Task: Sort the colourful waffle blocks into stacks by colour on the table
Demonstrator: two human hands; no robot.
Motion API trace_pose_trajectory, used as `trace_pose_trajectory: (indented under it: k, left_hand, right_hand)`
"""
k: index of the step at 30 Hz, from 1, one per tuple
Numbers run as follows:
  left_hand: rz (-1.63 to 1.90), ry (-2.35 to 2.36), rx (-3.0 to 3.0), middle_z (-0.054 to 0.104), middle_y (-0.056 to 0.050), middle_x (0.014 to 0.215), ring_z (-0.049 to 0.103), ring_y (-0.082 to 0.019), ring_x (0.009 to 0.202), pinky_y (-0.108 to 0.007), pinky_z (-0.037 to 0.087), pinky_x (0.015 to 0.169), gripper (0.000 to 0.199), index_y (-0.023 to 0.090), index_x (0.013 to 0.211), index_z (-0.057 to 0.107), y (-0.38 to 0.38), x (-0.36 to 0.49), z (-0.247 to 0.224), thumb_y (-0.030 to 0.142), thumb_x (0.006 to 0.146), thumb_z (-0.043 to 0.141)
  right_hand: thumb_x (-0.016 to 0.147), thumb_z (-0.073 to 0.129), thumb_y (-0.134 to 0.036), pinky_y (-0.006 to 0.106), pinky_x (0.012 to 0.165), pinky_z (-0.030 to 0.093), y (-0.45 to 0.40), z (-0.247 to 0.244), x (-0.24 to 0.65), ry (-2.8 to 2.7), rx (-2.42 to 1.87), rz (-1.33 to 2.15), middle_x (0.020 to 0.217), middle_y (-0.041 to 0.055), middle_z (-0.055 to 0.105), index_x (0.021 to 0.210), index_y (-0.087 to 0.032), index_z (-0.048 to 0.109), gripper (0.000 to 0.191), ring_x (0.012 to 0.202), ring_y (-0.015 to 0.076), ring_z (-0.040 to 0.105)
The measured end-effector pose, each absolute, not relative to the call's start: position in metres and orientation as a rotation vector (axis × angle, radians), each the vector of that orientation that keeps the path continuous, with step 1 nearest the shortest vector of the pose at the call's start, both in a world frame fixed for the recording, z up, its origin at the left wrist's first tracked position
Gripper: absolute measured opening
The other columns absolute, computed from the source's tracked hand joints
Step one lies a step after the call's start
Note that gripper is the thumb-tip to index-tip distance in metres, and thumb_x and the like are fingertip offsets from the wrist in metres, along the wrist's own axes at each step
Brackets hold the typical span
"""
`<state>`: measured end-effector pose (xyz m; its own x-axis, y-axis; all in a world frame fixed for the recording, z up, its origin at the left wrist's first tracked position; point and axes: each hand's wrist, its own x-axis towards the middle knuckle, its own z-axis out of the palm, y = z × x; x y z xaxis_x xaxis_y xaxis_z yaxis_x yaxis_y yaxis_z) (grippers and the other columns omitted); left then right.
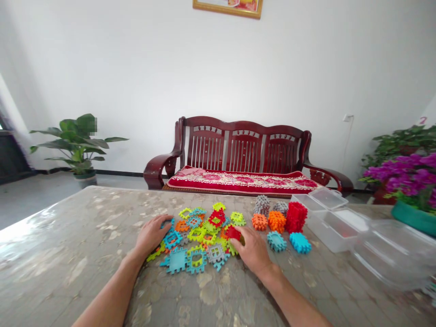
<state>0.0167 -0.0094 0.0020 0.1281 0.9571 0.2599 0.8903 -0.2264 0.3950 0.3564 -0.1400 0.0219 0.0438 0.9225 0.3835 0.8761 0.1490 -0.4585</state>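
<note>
A loose heap of toothed plastic building tiles in blue, lime, orange, grey and red lies between my hands. At the heap's left edge, my left hand [154, 232] has its fingers and thumb closed about a blue tile [166, 224]. My right hand [252, 250] grips a red tile [233, 232] between thumb and fingers on the right side. Nearest me lie a solid blue tile [177, 260], a blue frame tile [196, 260] and a grey window tile [215, 253]. Another red tile [217, 218] rests on top towards the back.
Right of the heap stand sorted stacks: red [296, 217], orange [277, 221], grey [262, 205] and blue [300, 243]. Clear plastic boxes [335, 227] and a purple flower pot [413, 218] occupy the table's right side. A wooden bench [243, 147] stands beyond the table [85, 254].
</note>
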Motion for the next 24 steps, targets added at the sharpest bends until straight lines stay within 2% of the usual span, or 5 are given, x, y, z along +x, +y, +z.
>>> trace_pose_trajectory:
  k: [5,10,15,19,24]
  left_hand:
    - [0.692,1.858,2.255,0.068,-0.005,0.131,0.061,-0.024,0.121,-0.035,0.042,0.107,0.041,0.024,0.118,0.07,-0.009,0.016,0.001,0.035,0.087,0.046]
    - [0.699,1.856,2.259,0.068,-0.005,0.13,0.062,-0.024,0.12,-0.035,0.043,0.106,0.041,0.024,0.117,0.07,-0.009,0.016,0.001,0.034,0.086,0.046]
    - [0.712,1.859,2.246,0.069,-0.004,0.128,0.062,-0.023,0.119,-0.033,0.043,0.106,0.039,0.024,0.116,0.071,-0.01,0.017,0.002,0.033,0.085,0.048]
    - [0.695,1.864,2.244,0.068,-0.004,0.13,0.062,-0.023,0.12,-0.033,0.042,0.107,0.04,0.024,0.117,0.07,-0.011,0.018,0.003,0.033,0.085,0.048]
    - [0.67,1.877,2.238,0.067,-0.005,0.132,0.06,-0.023,0.122,-0.034,0.041,0.108,0.04,0.024,0.119,0.07,-0.012,0.019,0.005,0.033,0.087,0.047]
  right_hand:
    - [0.095,0.042,-0.042,0.032,0.09,0.048,-0.138,0.023,0.37,-1.683,-1.657,0.178,0.11,0.008,0.073,0.113,-0.021,0.068,0.038,0.101,0.0218,0.067]
    - [0.092,0.027,-0.063,0.033,0.066,0.05,-0.132,0.018,0.384,-1.392,-1.65,0.405,0.075,0.0087,0.07,0.078,-0.023,0.062,0.056,0.07,0.0233,0.066]
    - [0.086,0.03,-0.073,0.029,0.045,0.042,-0.127,0.007,0.392,-1.188,-1.57,0.789,0.068,0.0062,0.068,0.081,-0.021,0.06,0.06,0.054,0.0209,0.061]
    - [0.088,0.034,-0.063,0.029,0.053,0.044,-0.126,0.004,0.399,-1.377,-1.653,0.595,0.067,0.0034,0.067,0.086,-0.019,0.067,0.055,0.056,0.0192,0.062]
    - [0.091,0.039,-0.049,0.032,0.078,0.049,-0.13,0.01,0.401,-1.571,-1.684,0.308,0.094,0.0079,0.074,0.098,-0.021,0.071,0.043,0.092,0.0241,0.067]
